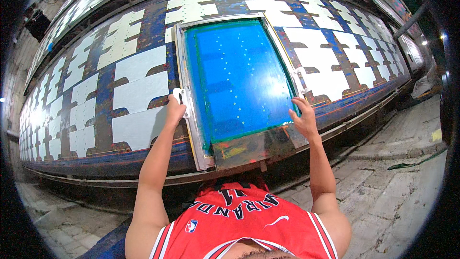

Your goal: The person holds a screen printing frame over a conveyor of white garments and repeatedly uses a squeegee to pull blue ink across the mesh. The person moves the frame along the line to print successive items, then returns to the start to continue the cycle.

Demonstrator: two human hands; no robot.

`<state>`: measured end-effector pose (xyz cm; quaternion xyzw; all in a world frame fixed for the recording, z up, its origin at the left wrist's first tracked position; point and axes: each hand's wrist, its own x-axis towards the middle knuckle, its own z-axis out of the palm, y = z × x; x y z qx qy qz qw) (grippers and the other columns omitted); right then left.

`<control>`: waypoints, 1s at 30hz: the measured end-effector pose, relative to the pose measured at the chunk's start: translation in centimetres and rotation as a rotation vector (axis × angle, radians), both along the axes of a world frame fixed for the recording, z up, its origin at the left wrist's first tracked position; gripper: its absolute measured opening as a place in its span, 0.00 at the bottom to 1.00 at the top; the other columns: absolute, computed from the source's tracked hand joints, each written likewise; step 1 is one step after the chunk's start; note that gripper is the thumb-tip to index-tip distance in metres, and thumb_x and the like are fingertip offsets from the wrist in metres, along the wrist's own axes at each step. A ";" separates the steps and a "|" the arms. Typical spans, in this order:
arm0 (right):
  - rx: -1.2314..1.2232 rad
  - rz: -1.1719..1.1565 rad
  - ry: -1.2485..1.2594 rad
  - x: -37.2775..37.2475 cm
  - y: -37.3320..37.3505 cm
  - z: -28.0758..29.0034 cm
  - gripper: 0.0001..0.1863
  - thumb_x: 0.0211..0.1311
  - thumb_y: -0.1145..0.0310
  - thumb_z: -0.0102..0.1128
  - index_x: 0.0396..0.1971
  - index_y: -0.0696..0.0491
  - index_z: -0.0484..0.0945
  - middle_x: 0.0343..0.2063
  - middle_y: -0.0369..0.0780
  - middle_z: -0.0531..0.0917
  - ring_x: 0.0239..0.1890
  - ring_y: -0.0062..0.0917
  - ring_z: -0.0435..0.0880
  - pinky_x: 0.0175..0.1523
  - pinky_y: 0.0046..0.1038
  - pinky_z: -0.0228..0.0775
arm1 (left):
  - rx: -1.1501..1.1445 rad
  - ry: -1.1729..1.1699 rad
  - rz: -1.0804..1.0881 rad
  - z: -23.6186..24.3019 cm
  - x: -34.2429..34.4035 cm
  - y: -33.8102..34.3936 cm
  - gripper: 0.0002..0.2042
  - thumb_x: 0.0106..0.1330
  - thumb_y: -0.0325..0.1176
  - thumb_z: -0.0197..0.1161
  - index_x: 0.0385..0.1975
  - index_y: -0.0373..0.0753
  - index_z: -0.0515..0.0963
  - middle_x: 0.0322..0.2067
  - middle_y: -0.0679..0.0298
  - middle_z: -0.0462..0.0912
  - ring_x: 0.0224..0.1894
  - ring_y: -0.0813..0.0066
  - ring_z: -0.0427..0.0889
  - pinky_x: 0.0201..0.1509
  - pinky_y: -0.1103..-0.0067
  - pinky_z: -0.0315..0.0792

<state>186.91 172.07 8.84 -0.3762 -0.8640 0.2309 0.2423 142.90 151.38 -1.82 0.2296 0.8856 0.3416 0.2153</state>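
Observation:
A screen-printing frame (220, 16) with a blue mesh (230, 76), green border and rows of small pale dots lies on a long dark printing table among white cut panels (139, 88). My left hand (175, 110) is closed on a white handle (186, 110) at the frame’s left side. At the right side, below another white handle (301, 77), my right hand (303, 117) holds the frame’s edge with bent fingers. A paint-stained strip (251, 148) runs along the near end of the frame.
The printing table’s metal near rail (335, 132) crosses in front of me. Another row of panels (79, 5) runs behind, past a railing. A pipe (409, 19) stands at the upper right. Worn paving (388, 182) shows below the table on both sides.

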 end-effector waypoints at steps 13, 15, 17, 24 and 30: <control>-0.059 0.060 -0.064 0.7 -10.7 -0.1 0.17 0.60 0.72 0.65 0.49 0.59 0.80 0.50 0.50 0.82 0.55 0.45 0.79 0.61 0.39 0.71 | 0.280 0.047 0.038 -0.9 -0.1 1.2 0.29 0.58 0.22 0.53 0.63 0.45 0.64 0.44 0.41 0.83 0.48 0.39 0.82 0.52 0.55 0.71; -0.064 0.058 -0.054 0.7 -11.0 -0.4 0.16 0.60 0.72 0.65 0.48 0.59 0.80 0.50 0.49 0.82 0.55 0.45 0.79 0.61 0.39 0.71 | 0.283 0.012 0.052 -0.7 0.2 1.1 0.29 0.59 0.22 0.53 0.63 0.45 0.64 0.44 0.42 0.83 0.48 0.40 0.82 0.52 0.56 0.71; -0.058 0.065 -0.065 0.8 -10.7 -0.4 0.17 0.59 0.72 0.65 0.48 0.59 0.80 0.50 0.49 0.82 0.56 0.45 0.78 0.61 0.39 0.71 | 0.278 0.011 0.058 -0.4 0.4 1.2 0.29 0.58 0.21 0.53 0.63 0.45 0.65 0.45 0.42 0.83 0.49 0.41 0.82 0.53 0.57 0.71; -0.046 0.049 -0.090 1.4 -4.4 -0.7 0.18 0.59 0.71 0.66 0.50 0.58 0.80 0.52 0.47 0.81 0.57 0.44 0.78 0.63 0.38 0.70 | 0.219 -0.023 0.135 0.2 0.8 1.4 0.31 0.56 0.19 0.50 0.63 0.48 0.65 0.47 0.42 0.82 0.52 0.42 0.81 0.54 0.58 0.71; 0.055 -0.075 -0.132 2.6 7.7 -2.9 0.23 0.59 0.71 0.63 0.55 0.61 0.76 0.59 0.54 0.73 0.63 0.49 0.72 0.66 0.40 0.67 | 0.219 0.007 0.147 0.1 0.5 1.9 0.30 0.55 0.19 0.49 0.61 0.46 0.67 0.46 0.44 0.82 0.51 0.44 0.81 0.54 0.60 0.71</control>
